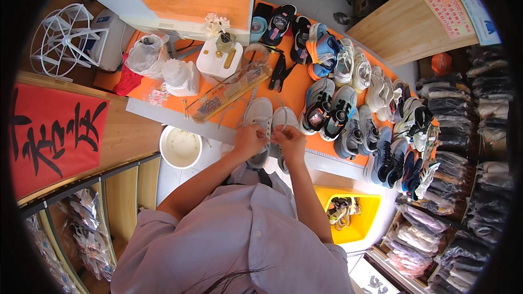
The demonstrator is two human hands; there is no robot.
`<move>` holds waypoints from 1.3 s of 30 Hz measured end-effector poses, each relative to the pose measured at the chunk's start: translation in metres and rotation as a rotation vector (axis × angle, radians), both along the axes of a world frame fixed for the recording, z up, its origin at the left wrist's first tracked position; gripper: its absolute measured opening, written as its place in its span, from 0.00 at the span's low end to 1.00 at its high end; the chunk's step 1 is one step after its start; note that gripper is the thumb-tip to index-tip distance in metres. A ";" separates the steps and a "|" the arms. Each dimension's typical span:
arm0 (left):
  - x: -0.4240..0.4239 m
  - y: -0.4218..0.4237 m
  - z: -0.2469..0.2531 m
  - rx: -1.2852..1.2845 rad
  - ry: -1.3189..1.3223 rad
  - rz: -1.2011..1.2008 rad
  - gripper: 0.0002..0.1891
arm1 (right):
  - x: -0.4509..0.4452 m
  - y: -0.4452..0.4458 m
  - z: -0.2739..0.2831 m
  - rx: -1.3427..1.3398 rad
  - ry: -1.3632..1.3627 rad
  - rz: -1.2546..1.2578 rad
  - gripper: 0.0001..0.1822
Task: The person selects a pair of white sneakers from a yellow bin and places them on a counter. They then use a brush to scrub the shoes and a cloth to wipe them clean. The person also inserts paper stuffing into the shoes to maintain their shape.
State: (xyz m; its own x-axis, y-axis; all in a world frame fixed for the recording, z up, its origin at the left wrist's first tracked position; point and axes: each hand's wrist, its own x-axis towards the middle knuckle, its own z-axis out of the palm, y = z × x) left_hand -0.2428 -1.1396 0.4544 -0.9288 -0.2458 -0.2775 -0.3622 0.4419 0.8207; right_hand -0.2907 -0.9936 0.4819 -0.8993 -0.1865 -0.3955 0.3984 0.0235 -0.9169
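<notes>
A pair of pale lace-up sneakers stands at the table's near edge, toes pointing away from me. My left hand (250, 139) bends over the lacing of the left sneaker (260, 111), its fingertips pinched at the lace by the eyelets. Close beside it, my right hand (291, 141) pinches a white shoelace (282, 128) over the right sneaker (285, 115). Both hands partly cover the shoes, so the exact grip on the lace is hard to see. A loose lace end trails across the orange tabletop left of the pair.
Several pairs of sneakers (320, 106) line the orange table (288, 83) to the right. A clear tape-like bar (233, 94), a white box (216, 59) and a monitor (192, 4) stand leftward. Below are a white bucket (181, 147) and a yellow bin (369, 216) holding shoes.
</notes>
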 end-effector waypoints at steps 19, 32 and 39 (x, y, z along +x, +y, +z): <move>0.003 0.010 -0.010 -0.145 0.121 0.058 0.07 | 0.006 -0.010 -0.055 0.378 0.243 -0.049 0.07; 0.005 0.013 0.001 -0.210 0.125 0.027 0.07 | 0.002 -0.006 -0.071 0.436 0.258 -0.028 0.08; 0.003 0.018 -0.009 -0.209 0.138 0.029 0.07 | 0.013 -0.008 -0.039 0.633 0.434 0.097 0.09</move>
State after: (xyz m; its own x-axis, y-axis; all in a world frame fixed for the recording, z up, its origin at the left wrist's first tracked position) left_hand -0.2398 -1.1220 0.4457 -0.9461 -0.3115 -0.0889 -0.2681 0.5985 0.7550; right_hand -0.2774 -1.0020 0.4430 -0.9893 -0.1286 -0.0685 -0.0248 0.6115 -0.7909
